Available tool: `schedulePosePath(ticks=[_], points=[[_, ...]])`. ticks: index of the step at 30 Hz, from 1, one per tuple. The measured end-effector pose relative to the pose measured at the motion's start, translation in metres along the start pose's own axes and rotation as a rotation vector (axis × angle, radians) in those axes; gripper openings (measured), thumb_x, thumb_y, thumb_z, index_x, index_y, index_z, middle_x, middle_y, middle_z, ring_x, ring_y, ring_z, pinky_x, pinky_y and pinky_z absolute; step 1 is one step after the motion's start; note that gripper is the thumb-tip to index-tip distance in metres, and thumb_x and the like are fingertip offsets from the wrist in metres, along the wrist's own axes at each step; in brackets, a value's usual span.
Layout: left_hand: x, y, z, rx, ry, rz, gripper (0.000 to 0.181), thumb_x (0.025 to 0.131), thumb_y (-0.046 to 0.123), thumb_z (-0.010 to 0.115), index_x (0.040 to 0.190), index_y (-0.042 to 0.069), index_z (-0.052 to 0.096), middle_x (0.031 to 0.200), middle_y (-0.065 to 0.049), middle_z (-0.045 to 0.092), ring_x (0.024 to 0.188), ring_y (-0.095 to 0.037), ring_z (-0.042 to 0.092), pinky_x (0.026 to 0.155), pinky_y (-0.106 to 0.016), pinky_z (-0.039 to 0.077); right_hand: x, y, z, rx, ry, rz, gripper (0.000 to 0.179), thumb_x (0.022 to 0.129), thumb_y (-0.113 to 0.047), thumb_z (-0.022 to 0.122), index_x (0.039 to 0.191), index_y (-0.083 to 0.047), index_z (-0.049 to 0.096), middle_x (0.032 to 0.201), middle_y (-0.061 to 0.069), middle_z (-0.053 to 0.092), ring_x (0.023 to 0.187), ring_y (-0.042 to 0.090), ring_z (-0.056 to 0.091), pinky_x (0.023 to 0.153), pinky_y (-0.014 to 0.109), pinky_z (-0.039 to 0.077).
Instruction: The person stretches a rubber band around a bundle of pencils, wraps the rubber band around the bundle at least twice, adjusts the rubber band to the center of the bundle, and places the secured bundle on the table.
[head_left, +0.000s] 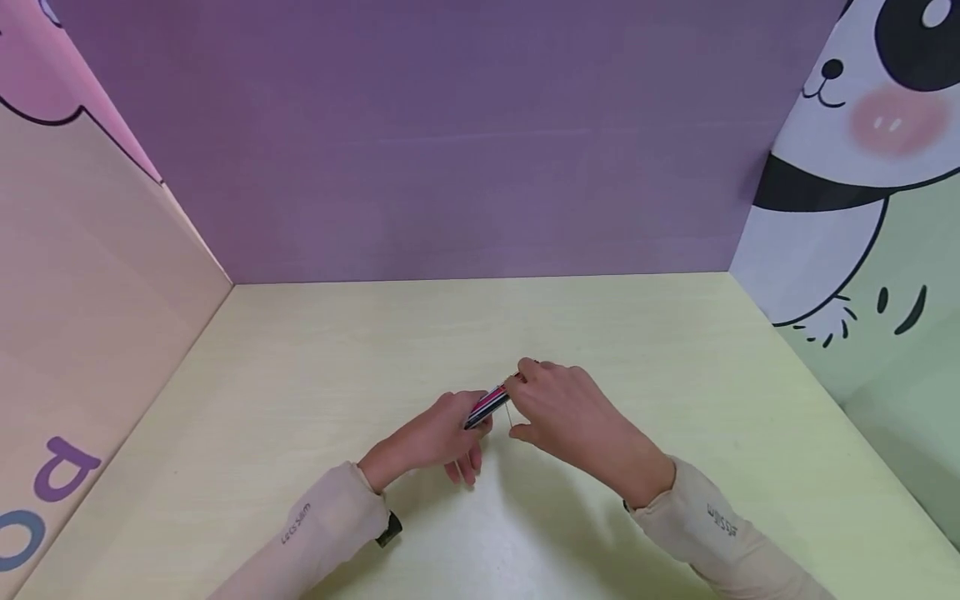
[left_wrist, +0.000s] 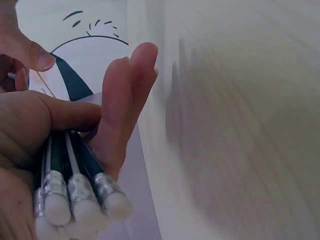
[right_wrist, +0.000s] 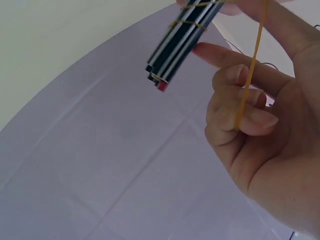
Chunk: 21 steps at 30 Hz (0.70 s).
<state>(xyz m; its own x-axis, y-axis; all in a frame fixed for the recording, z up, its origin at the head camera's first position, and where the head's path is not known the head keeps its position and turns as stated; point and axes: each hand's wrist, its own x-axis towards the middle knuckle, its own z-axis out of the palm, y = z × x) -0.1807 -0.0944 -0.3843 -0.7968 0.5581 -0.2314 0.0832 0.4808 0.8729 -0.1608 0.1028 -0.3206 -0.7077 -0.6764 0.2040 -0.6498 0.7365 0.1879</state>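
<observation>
Several dark, striped pencils [head_left: 486, 408] form a bundle over the table. My left hand [head_left: 441, 429] grips it near the end with white erasers [left_wrist: 80, 205], its thumb across the pencils and some fingers extended. In the right wrist view the far ends [right_wrist: 157, 80] of the pencils show, with yellow loops of a rubber band [right_wrist: 190, 24] round the bundle. My right hand [head_left: 573, 417] is at the bundle's upper end, fingers curled. A taut strand of rubber band [right_wrist: 254, 65] runs from its curled fingers up past its thumb.
The pale wooden table [head_left: 300, 350] is bounded by a purple panel [head_left: 450, 150] at the back. A pink-beige panel [head_left: 90, 275] stands on the left. On the right is a green panel [head_left: 900, 383] with a panda picture.
</observation>
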Motion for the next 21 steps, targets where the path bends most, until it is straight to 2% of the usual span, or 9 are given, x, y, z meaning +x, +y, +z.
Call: schedulePosePath(ticks=[3, 6, 7, 9, 11, 13, 16, 21], points=[[0.001, -0.005, -0.006, -0.009, 0.036, -0.018, 0.015, 0.104, 0.004, 0.047, 0.117, -0.002, 0.052, 0.066, -0.019, 0.066, 0.052, -0.033, 0.068, 0.046, -0.041, 0.058, 0.001, -0.005, 0.002, 0.075, 0.010, -0.005, 0.032, 0.081, -0.018, 0.080, 0.110, -0.010, 0.068, 0.083, 0.004, 0.058, 0.063, 0.015, 0.051, 0.047, 0.023, 0.042], [0.004, -0.009, -0.011, -0.023, 0.077, -0.025, 0.021, 0.104, 0.004, 0.045, 0.124, 0.003, 0.052, 0.066, -0.019, 0.066, 0.052, -0.032, 0.068, 0.047, -0.041, 0.058, 0.001, -0.010, 0.003, 0.230, 0.033, -0.043, 0.035, 0.083, -0.002, 0.068, 0.116, -0.012, 0.067, 0.074, 0.001, 0.051, 0.059, 0.013, 0.045, 0.049, 0.022, 0.038], [0.005, -0.010, -0.014, -0.036, 0.087, -0.029, 0.021, 0.104, 0.005, 0.046, 0.124, 0.003, 0.052, 0.067, -0.019, 0.067, 0.053, -0.032, 0.068, 0.047, -0.041, 0.058, 0.001, -0.011, 0.004, 0.292, 0.053, -0.062, 0.037, 0.082, 0.002, 0.064, 0.116, -0.013, 0.068, 0.071, -0.002, 0.048, 0.058, 0.011, 0.041, 0.050, 0.021, 0.037], [0.006, -0.011, -0.017, -0.071, 0.091, -0.023, 0.012, 0.104, 0.006, 0.047, 0.113, 0.000, 0.052, 0.068, -0.019, 0.067, 0.054, -0.032, 0.069, 0.048, -0.041, 0.058, 0.000, -0.012, 0.007, 0.397, 0.116, -0.106, 0.039, 0.081, 0.007, 0.061, 0.113, -0.014, 0.070, 0.067, -0.005, 0.044, 0.056, 0.007, 0.035, 0.050, 0.018, 0.033], [0.005, -0.010, -0.020, -0.112, 0.071, -0.007, 0.011, 0.104, 0.008, 0.050, 0.109, -0.002, 0.051, 0.070, -0.019, 0.068, 0.056, -0.034, 0.070, 0.049, -0.042, 0.059, -0.002, -0.010, 0.009, 0.466, 0.192, -0.142, 0.039, 0.081, 0.008, 0.062, 0.111, -0.015, 0.072, 0.065, -0.008, 0.044, 0.054, 0.004, 0.031, 0.049, 0.015, 0.031], [0.003, -0.009, -0.022, -0.146, 0.046, 0.018, 0.017, 0.104, 0.012, 0.053, 0.107, -0.005, 0.050, 0.072, -0.019, 0.069, 0.059, -0.035, 0.071, 0.051, -0.044, 0.059, -0.004, -0.008, 0.011, 0.514, 0.266, -0.161, 0.038, 0.081, 0.008, 0.063, 0.109, -0.015, 0.074, 0.063, -0.009, 0.044, 0.054, 0.001, 0.030, 0.048, 0.013, 0.030], [0.001, -0.004, -0.022, -0.204, 0.012, 0.055, 0.020, 0.103, 0.014, 0.055, 0.107, -0.006, 0.049, 0.074, -0.021, 0.070, 0.061, -0.038, 0.071, 0.052, -0.046, 0.059, -0.004, -0.004, 0.014, 0.524, 0.364, -0.183, 0.033, 0.081, 0.008, 0.064, 0.102, -0.014, 0.075, 0.063, -0.009, 0.046, 0.054, 0.000, 0.031, 0.047, 0.012, 0.029], [-0.002, 0.006, -0.021, -0.284, -0.018, 0.088, 0.019, 0.104, 0.012, 0.053, 0.110, -0.005, 0.047, 0.077, -0.022, 0.071, 0.064, -0.038, 0.072, 0.054, -0.048, 0.060, -0.004, 0.000, 0.011, 0.569, 0.441, -0.177, 0.025, 0.082, 0.010, 0.062, 0.096, -0.007, 0.072, 0.072, -0.005, 0.052, 0.057, 0.004, 0.042, 0.050, 0.011, 0.036]])
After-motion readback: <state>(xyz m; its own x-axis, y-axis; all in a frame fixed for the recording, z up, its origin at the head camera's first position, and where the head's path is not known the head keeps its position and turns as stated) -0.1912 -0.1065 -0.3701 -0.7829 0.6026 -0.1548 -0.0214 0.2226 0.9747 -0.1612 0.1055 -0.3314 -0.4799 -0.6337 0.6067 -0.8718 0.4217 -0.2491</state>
